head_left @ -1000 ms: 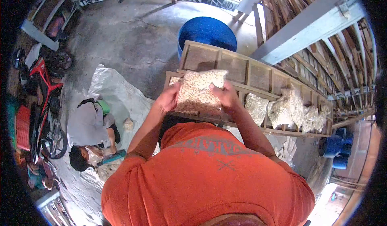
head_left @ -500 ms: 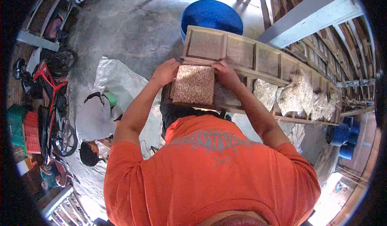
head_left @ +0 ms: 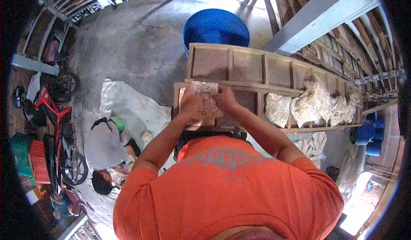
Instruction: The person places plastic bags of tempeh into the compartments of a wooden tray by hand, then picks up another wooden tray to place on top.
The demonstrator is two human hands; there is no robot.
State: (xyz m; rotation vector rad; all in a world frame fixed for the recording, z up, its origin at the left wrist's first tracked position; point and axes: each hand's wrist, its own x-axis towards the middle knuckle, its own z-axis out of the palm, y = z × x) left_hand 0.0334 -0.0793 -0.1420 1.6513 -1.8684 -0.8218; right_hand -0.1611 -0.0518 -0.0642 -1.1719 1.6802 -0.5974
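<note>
A clear plastic bag of pale beans (head_left: pixel 208 105) lies in the near left compartment of a wooden divided tray (head_left: pixel 239 85). My left hand (head_left: pixel 191 104) reaches over the bag's left part, its fingers curled on the plastic and partly hidden. My right hand (head_left: pixel 225 98) is closed at the bag's far right corner, pinching the plastic. Farther right on the same frame rest another flat filled bag (head_left: pixel 277 109) and several bulging, crumpled bags (head_left: pixel 309 103).
Behind the tray stands a large blue tub (head_left: pixel 216 28). A person in a light shirt (head_left: pixel 105 145) crouches at left beside white sheeting (head_left: pixel 128 98). A red motorcycle (head_left: pixel 53 107) and stacked crates (head_left: pixel 39 160) are farther left. A grey beam (head_left: pixel 321 19) slants at upper right.
My left hand has moved inward from the bag's far left corner onto the bag. The right hand stays near the far right corner. The bag looks more crumpled, and the view has shifted.
</note>
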